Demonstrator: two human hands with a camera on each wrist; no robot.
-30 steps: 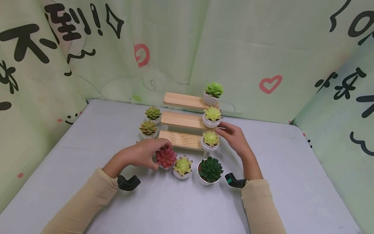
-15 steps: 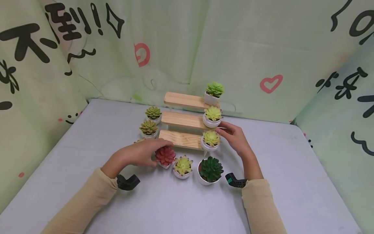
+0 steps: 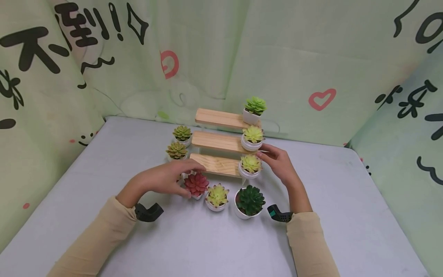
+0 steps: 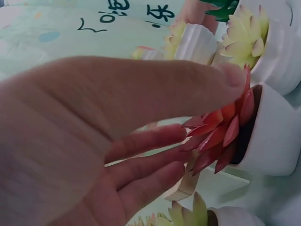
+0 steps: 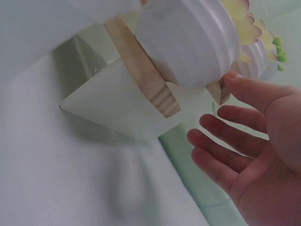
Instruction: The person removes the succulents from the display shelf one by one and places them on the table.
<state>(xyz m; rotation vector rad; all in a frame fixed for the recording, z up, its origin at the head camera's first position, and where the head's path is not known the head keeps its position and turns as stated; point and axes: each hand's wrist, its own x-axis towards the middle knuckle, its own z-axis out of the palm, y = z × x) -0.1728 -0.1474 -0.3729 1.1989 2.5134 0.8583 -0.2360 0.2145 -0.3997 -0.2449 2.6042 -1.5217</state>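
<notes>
My left hand (image 3: pixel 162 177) is spread around a red succulent (image 3: pixel 196 184) in a white pot (image 4: pixel 273 134), which stands on the table. In the left wrist view the thumb tip lies right at the petals, and the other fingers are loosely extended on their far side. My right hand (image 3: pixel 277 159) is at the right end of a three-tier wooden shelf (image 3: pixel 216 141). Its fingers (image 5: pixel 230 136) are spread, and its thumb tip is close to a white ribbed pot (image 5: pixel 188 42) with a yellow-green succulent (image 3: pixel 253 134) on the middle tier.
A yellow-green succulent (image 3: pixel 250 164) sits on the bottom tier, a bright green one (image 3: pixel 255 105) on the top tier. In front stand a small yellow-green succulent (image 3: pixel 217 196) and a dark green one (image 3: pixel 250 201). Several more, including an olive-green succulent (image 3: pixel 177 150), line the shelf's left side.
The red succulent tilts slightly, then stands level on the table. My left hand's fingers have spread wider and it has drawn slightly left. My right hand stays in place.
</notes>
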